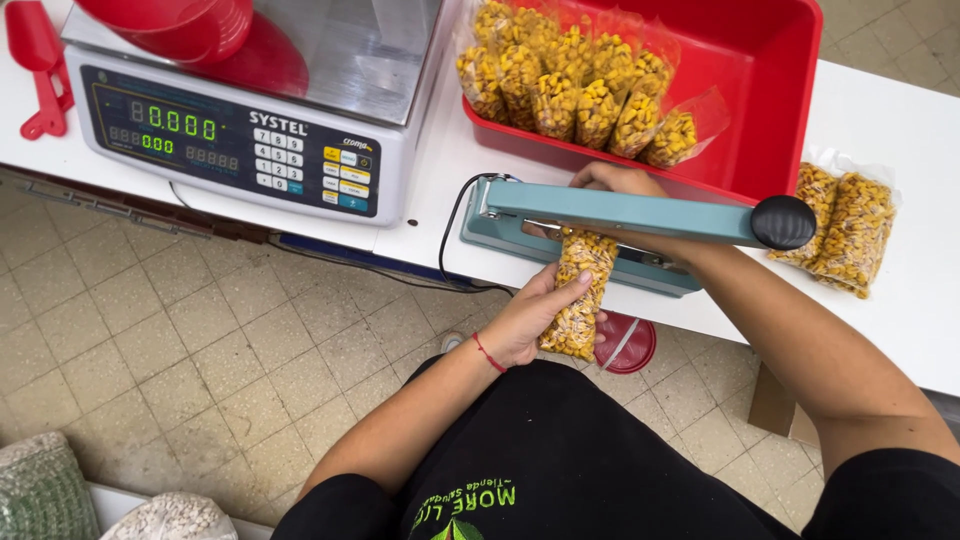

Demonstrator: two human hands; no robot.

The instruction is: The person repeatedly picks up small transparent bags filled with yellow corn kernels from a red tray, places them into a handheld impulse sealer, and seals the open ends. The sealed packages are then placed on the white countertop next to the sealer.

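Observation:
My left hand (528, 318) grips a clear bag of yellow corn kernels (580, 295) from below, its top end lying on the bed of a teal heat sealer (640, 215). The sealer's lever arm is raised, with a black knob (783, 222) at its right end. My right hand (612, 180) reaches under the lever arm at the bag's top end; its fingers are partly hidden, and whether they pinch the bag is unclear.
A red tub (790, 90) behind the sealer holds several filled corn bags (575, 85). Two more bags (845, 230) lie on the white table at right. A digital scale (250, 130) with a red bowl (170, 25) stands at left, a red scoop (35, 60) beside it. Tiled floor lies below.

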